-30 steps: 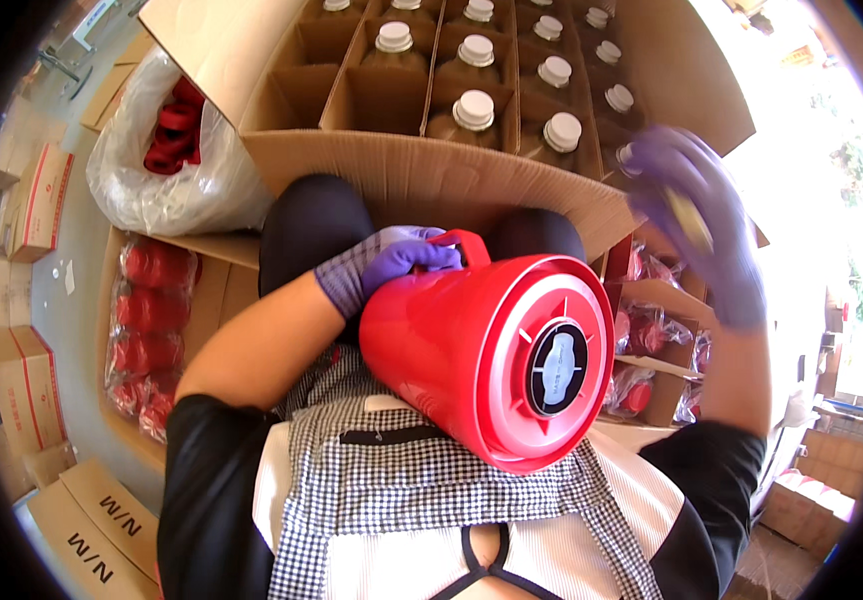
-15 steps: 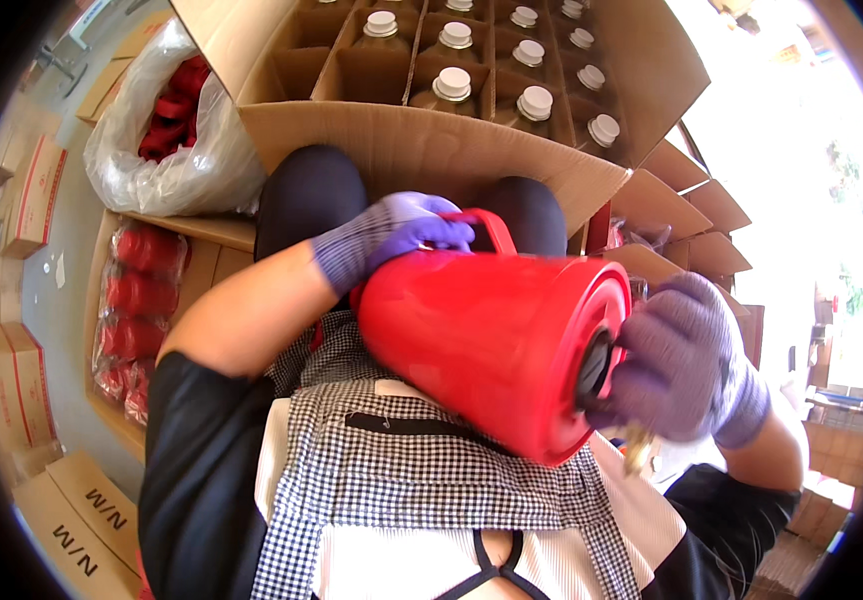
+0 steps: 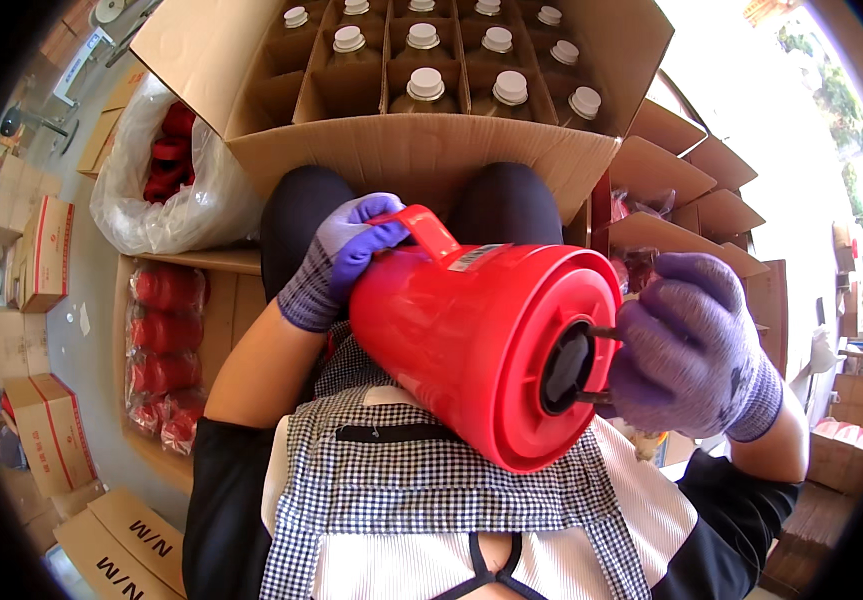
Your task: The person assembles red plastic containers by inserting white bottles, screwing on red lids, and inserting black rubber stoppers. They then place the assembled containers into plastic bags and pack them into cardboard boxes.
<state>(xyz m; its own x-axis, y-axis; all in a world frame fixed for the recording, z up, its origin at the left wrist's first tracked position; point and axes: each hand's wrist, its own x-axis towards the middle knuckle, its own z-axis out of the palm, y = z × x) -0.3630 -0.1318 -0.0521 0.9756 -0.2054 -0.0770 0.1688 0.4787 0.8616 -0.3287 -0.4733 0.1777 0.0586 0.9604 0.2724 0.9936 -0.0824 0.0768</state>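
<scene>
Across my lap lies a red vacuum jug (image 3: 441, 340), tilted with its ribbed round base to the right. Set in the middle of that base is a black round plug (image 3: 566, 370). My left hand (image 3: 351, 250), in a purple-grey knit glove, is closed around the jug's top end beside its red handle (image 3: 431, 235). A matching glove covers my right hand (image 3: 686, 345), closed on a two-pronged tool (image 3: 596, 397). Its dark prongs reach the plug's rim; whether they are seated in it I cannot tell. The tool's grip is hidden by my fingers.
Ahead stands an open divided carton (image 3: 421, 145) holding several white-capped bottles (image 3: 425, 85). To the left are a clear plastic bag (image 3: 116, 205) of red parts and a carton with wrapped red pieces (image 3: 166, 330). Open cartons (image 3: 661, 170) stand at the right.
The jug has rolled so its handle sits higher and its base faces me more. My left hand has shifted left; my right hand is slightly farther from the base, exposing the prongs.
</scene>
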